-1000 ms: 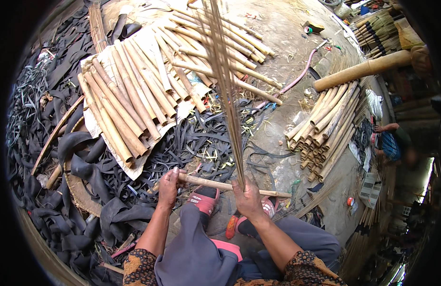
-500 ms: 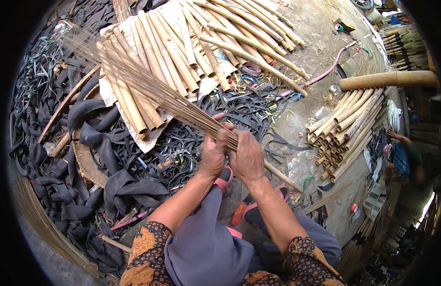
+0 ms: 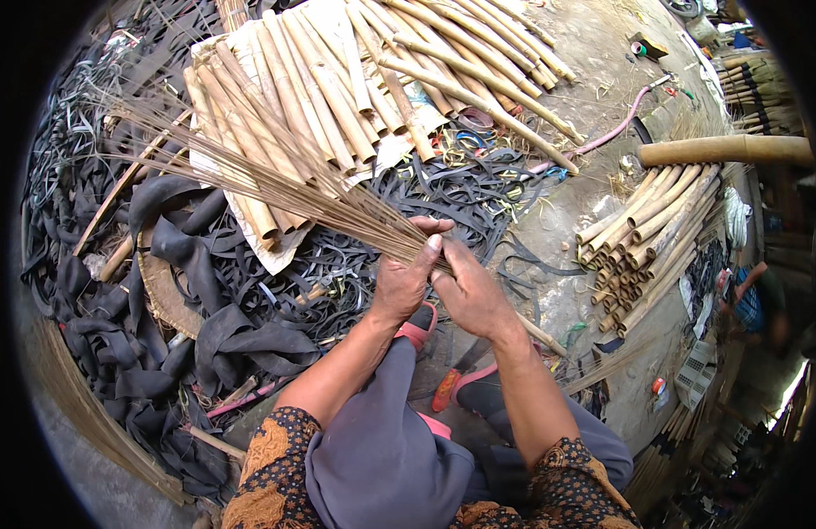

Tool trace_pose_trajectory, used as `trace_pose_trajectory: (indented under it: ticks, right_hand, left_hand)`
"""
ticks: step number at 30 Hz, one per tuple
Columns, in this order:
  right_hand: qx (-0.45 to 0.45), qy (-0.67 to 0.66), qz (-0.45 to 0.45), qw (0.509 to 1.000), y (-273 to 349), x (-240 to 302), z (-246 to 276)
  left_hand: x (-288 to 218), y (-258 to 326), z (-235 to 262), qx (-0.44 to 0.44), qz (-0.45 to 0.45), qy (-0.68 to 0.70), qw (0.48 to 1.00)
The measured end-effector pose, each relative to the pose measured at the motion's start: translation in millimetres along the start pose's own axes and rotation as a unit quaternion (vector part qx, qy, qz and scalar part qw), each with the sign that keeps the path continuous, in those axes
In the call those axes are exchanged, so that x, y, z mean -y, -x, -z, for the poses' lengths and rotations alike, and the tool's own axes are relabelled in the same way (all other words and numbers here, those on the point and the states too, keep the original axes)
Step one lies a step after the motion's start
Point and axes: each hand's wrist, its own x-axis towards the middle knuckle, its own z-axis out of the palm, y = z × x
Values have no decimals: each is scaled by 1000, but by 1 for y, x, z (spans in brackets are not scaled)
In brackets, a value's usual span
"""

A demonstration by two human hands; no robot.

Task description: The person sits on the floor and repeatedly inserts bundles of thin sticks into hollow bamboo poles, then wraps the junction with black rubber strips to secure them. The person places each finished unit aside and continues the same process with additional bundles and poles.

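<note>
A loose bundle of thin brown sticks (image 3: pixel 324 203) is held slantwise in front of me, its long thin ends fanning out to the upper left. My left hand (image 3: pixel 406 280) is closed around the thick end, with the thumb lying along the sticks. Against it, my right hand (image 3: pixel 471 295) grips the same end with its fingers bent, so the butts are mostly hidden. Beneath the bundle lie cut bamboo tubes (image 3: pixel 315 97) on a pale sheet (image 3: pixel 280 256) and a tangle of black rubber strips (image 3: pixel 337 286).
At right, a stack of bamboo tubes (image 3: pixel 633 238) lies beside a thick bamboo pole (image 3: pixel 725 150). A pink hose (image 3: pixel 615 137) curves over the concrete floor (image 3: pixel 558 238). Wide black rubber pieces (image 3: pixel 241 339) are heaped at left. Another person's arm (image 3: pixel 753 278) shows at far right.
The sticks have spread wider apart, and their thin ends hang a little lower. Both hands remain together on the thick end, with the right hand slightly lower and turned.
</note>
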Motion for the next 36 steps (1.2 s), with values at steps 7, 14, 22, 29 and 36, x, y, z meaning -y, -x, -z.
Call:
trace_pose_trajectory:
  ticks: [7, 14, 22, 29, 36]
  right_hand:
    - [42, 144, -113, 982, -14, 21, -31]
    - [45, 136, 25, 989, -57, 63, -68]
    - [141, 162, 131, 968, -38, 38, -119]
    - [262, 249, 130, 923, 33, -62, -89]
    - [129, 399, 61, 906, 80, -103, -25]
  left_hand:
    - [-23, 6, 5, -28, 0, -42, 999]
    - [-135, 33, 50, -87, 74, -386, 915]
    - [-195, 85, 44, 41, -41, -625, 778]
    - [-32, 52, 69, 216, 261, -691, 639]
    - [103, 44, 70, 263, 299, -448, 800]
